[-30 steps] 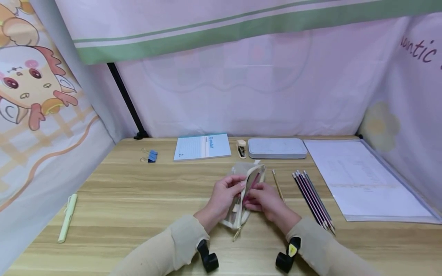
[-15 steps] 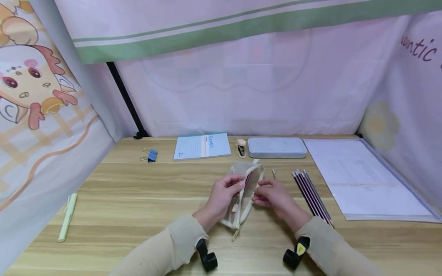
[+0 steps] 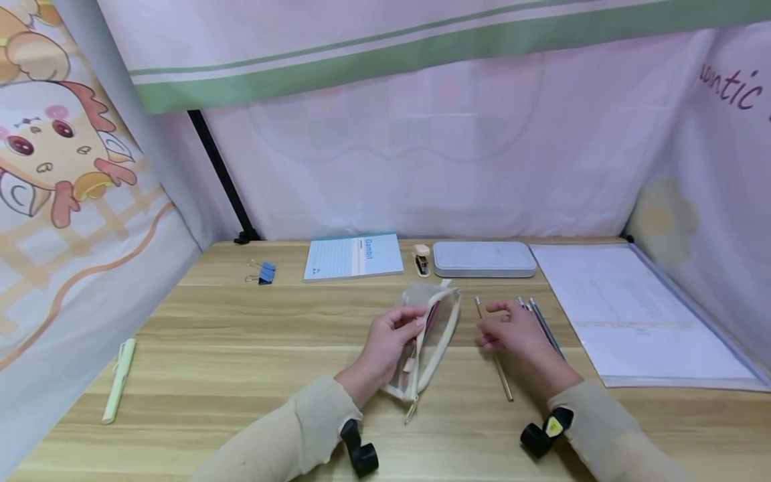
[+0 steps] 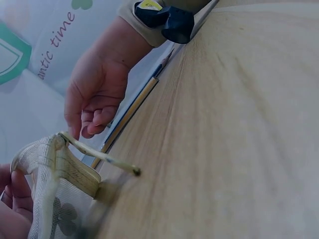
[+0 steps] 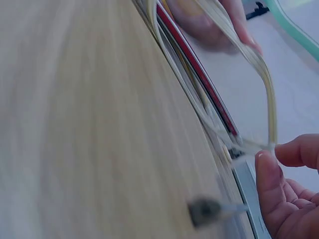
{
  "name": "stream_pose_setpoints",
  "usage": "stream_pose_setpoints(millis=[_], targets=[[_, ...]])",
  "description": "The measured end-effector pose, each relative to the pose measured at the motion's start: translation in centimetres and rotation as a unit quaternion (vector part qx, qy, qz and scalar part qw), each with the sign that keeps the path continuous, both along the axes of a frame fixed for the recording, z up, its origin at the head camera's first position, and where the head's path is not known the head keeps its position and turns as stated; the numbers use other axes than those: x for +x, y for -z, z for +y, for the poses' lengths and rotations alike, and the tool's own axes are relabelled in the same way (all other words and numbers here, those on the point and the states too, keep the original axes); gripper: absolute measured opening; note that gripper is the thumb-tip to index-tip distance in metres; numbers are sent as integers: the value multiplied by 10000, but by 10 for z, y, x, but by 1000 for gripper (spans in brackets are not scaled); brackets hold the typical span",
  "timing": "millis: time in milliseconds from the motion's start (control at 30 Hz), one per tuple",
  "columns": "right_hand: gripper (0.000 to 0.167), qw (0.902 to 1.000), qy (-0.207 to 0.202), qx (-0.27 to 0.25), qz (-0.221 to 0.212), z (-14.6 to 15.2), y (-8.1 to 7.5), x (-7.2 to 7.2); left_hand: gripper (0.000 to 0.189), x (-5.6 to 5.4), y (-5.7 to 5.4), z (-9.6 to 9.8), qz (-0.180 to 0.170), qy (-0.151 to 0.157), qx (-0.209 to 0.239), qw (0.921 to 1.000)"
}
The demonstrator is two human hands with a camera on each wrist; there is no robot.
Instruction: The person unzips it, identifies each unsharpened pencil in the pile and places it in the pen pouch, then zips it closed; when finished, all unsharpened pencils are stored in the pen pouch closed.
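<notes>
My left hand [image 3: 385, 345] pinches the near-left edge of a see-through pencil case [image 3: 446, 328], whose zipped mouth gapes. Inside it lies a dark red pencil [image 5: 197, 67], with other slim items too blurred to name. My right hand [image 3: 524, 335] hovers over the table to the right of the case, fingers loosely bent and nothing seen between them. Its fingertips are right by a gold pencil [image 3: 503, 378] lying on the wood; whether they touch it I cannot tell. Partly behind that hand is a bundle of dark striped pencils [image 3: 547, 328].
Along the back stand a blue notebook [image 3: 353, 257], a small stapler [image 3: 421, 260] and a pale tin box [image 3: 484, 259]. Papers [image 3: 644, 314] lie at the right. Blue binder clips [image 3: 266, 272] and a light green pen [image 3: 118, 381] are at the left.
My right hand has left the case's mouth and moved right to the gold pencil. The dark red pencil it held now rests inside the case. My left hand has stayed put.
</notes>
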State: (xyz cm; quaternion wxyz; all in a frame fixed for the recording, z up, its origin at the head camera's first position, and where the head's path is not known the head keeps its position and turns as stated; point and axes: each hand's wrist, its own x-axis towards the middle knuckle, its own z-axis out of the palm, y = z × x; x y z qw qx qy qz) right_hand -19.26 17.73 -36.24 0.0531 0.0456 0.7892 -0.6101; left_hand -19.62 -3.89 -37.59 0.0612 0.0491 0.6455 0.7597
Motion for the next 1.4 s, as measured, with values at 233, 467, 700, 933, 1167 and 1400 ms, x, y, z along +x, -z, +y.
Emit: stream_pose_setpoints(millis=[233, 467, 700, 933, 1167, 1400], targets=[[45, 9955, -168, 934, -40, 13, 7, -2, 28, 1, 1, -1, -34, -18, -51, 10000], [51, 9879, -355, 1497, -178, 15, 14, -4, 28, 2, 2, -1, -33, -30, -58, 10000], [57, 9834, -563, 1720, -128, 15, 16, -6, 27, 2, 2, -1, 9, -42, -44, 10000], [48, 9755, -794, 2050, -128, 19, 14, -8, 28, 1, 2, 0, -22, -27, -24, 10000], [42, 9661, -961, 2387, -220, 16, 3, -6, 27, 0, 2, 0, 46, -7, -16, 10000], [45, 9709, -965, 2167, -337, 17, 3, -5, 27, 0, 2, 0, 69, 11, -10, 10000]])
